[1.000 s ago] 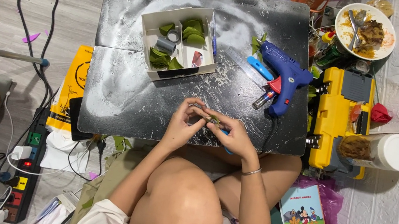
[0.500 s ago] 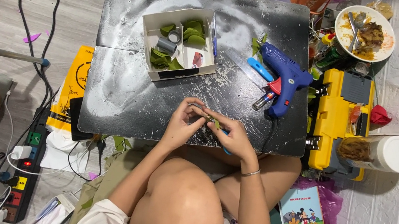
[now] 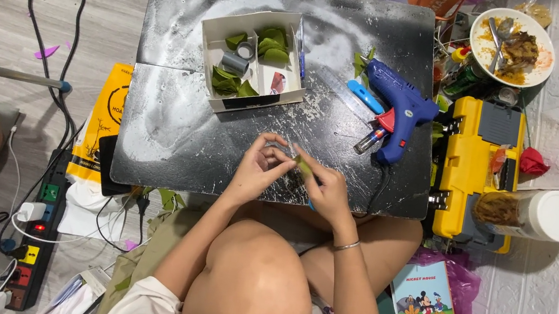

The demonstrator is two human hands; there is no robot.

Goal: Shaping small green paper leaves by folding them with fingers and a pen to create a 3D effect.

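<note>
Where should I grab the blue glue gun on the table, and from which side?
Take the glue gun by its handle, the thick part slanting toward the table's near edge. Come from the near right: the handle end is bare, while the nozzle points far-left and the trigger sits beside a small tube.

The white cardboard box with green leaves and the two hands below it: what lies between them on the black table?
Head view: only bare, white-smeared black table separates box and hands.

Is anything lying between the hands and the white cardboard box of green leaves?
Nothing visible. Only bare black tabletop separates the left hand and right hand from the white cardboard box; the blue glue gun lies off to the right.
</note>
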